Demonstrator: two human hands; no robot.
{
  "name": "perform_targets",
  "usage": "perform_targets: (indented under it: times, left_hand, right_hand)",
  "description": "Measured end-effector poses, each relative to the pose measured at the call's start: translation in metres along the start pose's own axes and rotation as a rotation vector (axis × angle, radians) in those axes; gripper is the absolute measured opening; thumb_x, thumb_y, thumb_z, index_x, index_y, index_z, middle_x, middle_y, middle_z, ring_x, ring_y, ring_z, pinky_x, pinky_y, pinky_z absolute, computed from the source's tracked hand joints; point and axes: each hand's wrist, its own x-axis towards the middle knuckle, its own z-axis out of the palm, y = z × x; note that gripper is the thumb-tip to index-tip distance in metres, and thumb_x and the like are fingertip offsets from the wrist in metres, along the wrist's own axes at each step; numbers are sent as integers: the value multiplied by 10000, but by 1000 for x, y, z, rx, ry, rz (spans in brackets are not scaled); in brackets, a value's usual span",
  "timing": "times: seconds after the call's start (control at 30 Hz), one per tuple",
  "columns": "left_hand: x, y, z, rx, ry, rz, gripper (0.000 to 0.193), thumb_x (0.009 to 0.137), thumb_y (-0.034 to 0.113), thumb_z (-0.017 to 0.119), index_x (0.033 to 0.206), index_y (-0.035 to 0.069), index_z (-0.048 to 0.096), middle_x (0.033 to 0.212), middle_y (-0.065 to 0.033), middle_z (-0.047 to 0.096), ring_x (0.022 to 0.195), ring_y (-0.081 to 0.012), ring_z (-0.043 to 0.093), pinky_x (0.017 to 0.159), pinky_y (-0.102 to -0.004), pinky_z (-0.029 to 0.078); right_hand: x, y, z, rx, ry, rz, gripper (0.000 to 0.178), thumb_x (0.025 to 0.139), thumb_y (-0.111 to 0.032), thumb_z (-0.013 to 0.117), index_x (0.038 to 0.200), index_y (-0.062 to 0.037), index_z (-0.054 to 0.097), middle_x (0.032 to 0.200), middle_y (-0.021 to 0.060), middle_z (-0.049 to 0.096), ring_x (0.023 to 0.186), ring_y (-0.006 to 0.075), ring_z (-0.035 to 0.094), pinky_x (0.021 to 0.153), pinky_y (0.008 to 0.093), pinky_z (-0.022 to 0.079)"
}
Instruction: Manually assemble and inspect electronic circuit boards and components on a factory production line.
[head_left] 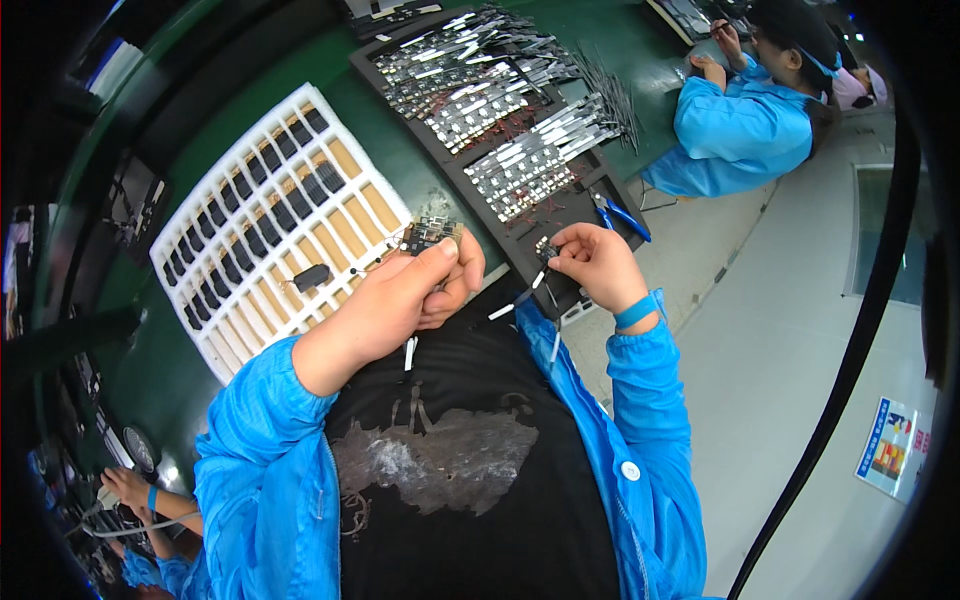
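Note:
My left hand point(425, 285) is closed on a small circuit board point(428, 234), pinched between thumb and fingers near the corner of the white foam tray point(218, 362). A thin wire and a white strip hang by that hand. To the right, my right hand point(603, 268) pinches a smaller dark circuit board point(545, 250), with a white-tipped cable point(530, 292) trailing below it. The two boards are apart. Slots of the foam tray hold rows of black rectangular modules point(240, 185); one loose module point(311, 277) lies tilted across the slots.
Beyond my hands, a black foam tray point(452, 160) carries rows of small boards with white strips point(520, 170). Blue-handled cutting pliers point(626, 217) lie at its right end. One co-worker in blue point(740, 130) sits far right; another person's hands point(130, 490) show lower left.

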Motion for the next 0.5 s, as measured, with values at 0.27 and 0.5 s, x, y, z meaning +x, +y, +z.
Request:
perform_targets:
  times: [0.27,0.5]
  left_hand:
    - [-2,0,-3,-6,-31,-28,386,1069,357,318,994,39,524,634,67,321,543,-50,277,515,-221,253]
    - [-2,-4,-5,-31,-54,12,367,1069,347,321,987,45,512,629,69,333,532,-44,275,499,-211,246]
  right_hand:
    - [-4,-15,16,-638,20,-92,248,806,-10,752,1024,43,644,704,-6,610,656,50,545,600,224,452]
    - [-10,-17,26,-942,107,-310,230,779,-59,748,956,-6,611,861,67,564,713,165,542,641,311,471]
